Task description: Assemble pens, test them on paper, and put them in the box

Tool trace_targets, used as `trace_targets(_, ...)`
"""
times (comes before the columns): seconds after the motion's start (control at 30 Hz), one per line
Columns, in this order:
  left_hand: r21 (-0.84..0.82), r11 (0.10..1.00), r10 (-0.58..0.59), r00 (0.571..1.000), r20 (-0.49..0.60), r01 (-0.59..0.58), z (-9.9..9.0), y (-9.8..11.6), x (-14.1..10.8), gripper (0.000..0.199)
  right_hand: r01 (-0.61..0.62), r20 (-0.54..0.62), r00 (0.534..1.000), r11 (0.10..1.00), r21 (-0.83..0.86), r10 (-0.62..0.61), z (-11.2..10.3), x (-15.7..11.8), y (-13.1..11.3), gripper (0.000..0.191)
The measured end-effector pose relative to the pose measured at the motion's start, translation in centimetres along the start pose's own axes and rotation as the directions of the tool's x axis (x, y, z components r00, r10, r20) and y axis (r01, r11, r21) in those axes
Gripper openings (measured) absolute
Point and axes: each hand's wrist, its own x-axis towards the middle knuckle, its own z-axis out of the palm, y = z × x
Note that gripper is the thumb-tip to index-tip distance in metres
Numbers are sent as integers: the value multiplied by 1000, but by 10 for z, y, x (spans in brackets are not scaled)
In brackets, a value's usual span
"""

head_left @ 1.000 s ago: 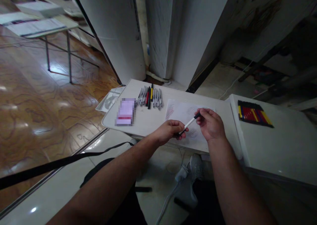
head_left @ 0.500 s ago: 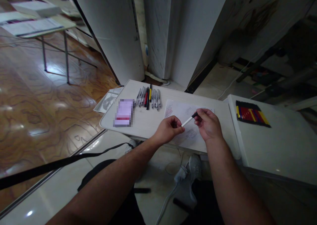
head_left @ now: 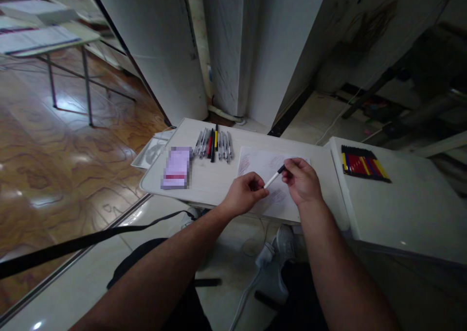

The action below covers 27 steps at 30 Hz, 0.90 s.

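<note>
A pen with a white barrel and a black end (head_left: 272, 179) is held slanted between my two hands. My left hand (head_left: 246, 191) pinches its lower white end, and my right hand (head_left: 302, 179) has its fingers closed on the upper black end. Beneath them a sheet of white paper (head_left: 255, 157) with scribbled marks lies on the narrow white table (head_left: 211, 187). Left of the paper, several clear pens (head_left: 225, 146) lie in a row with a red, a black and a yellow one (head_left: 216, 139).
A blurred-out purple item (head_left: 177, 168) lies at the table's left end. On the white surface to the right (head_left: 401, 214) is a row of several black, red and yellow pens (head_left: 365, 163). Grey panels stand behind the table. A white cable (head_left: 246, 292) runs on the floor.
The whole view has shifted slightly, so things appear a little further left. Both hands still hold the pen, which looks slightly steeper.
</note>
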Motion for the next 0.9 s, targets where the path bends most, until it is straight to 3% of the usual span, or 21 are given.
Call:
trace_targets(0.37, -158, 983, -84, 994, 65, 93, 0, 7, 0, 22, 14, 23, 1000, 1000, -6, -13, 0, 0, 0, 29)
trace_targets(0.7, -133, 984, -103, 989, 107, 117, -5, 4, 2, 22, 26, 34, 999, 999, -45, -25, 0, -1, 0, 27)
trace_targets(0.9, -217, 963, -119, 973, 199, 163, -6, 9, 0, 20, 20, 52, 998, 999, -33, -18, 0, -1, -1, 25)
